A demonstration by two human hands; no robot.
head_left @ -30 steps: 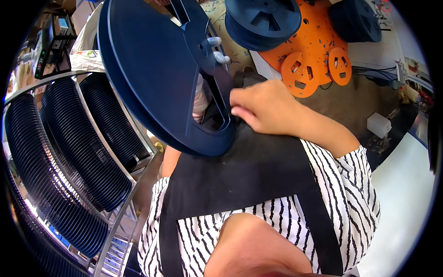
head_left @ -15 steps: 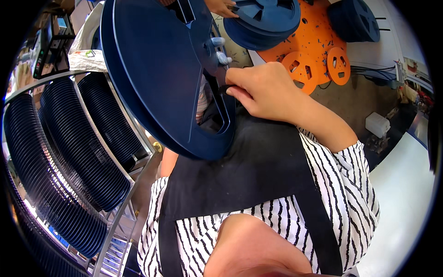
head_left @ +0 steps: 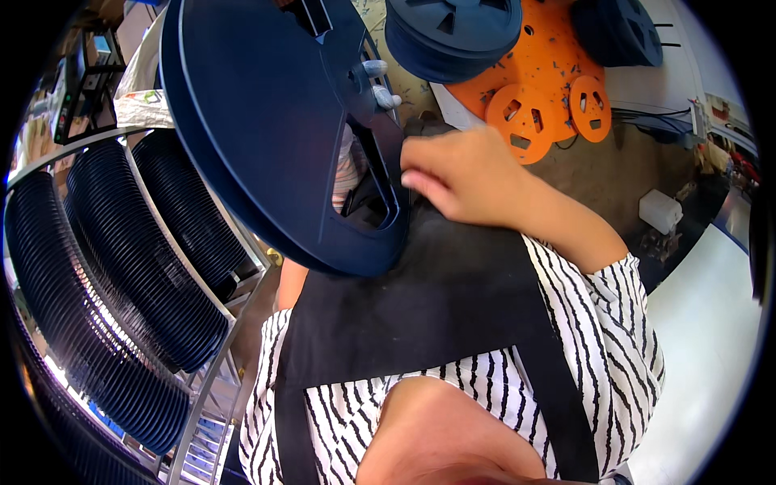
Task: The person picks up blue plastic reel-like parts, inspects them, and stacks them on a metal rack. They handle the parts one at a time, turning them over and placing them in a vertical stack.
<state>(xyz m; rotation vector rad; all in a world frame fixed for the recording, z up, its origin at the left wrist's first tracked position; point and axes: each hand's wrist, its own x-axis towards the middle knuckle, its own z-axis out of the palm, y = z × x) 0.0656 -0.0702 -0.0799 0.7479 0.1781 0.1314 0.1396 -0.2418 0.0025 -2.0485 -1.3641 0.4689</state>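
A large dark blue plastic reel (head_left: 267, 121) with cut-out windows is held up at a tilt in front of my chest. My left forearm goes behind it, and the reel hides most of that hand. Two white-covered fingertips, seemingly of my left hand (head_left: 383, 90), show past the reel's right edge. Through the lower window some striped cloth (head_left: 346, 174) is visible. My right hand (head_left: 461, 174) is closed beside that window, thumb against curled fingers, slightly blurred. What it pinches, if anything, is hidden.
On the left, a metal rack (head_left: 149, 234) carries rows of dark reels (head_left: 145, 259). An orange board (head_left: 558, 61) strewn with dark scraps lies ahead, bearing orange discs (head_left: 520, 123) and a stack of blue reels (head_left: 453, 36). Another dark blue reel (head_left: 618, 32) stands at the right.
My right hand has moved down a little; the small dark piece at its fingertips no longer shows. The big reel has shifted slightly left. Another hand at the top has left the view.
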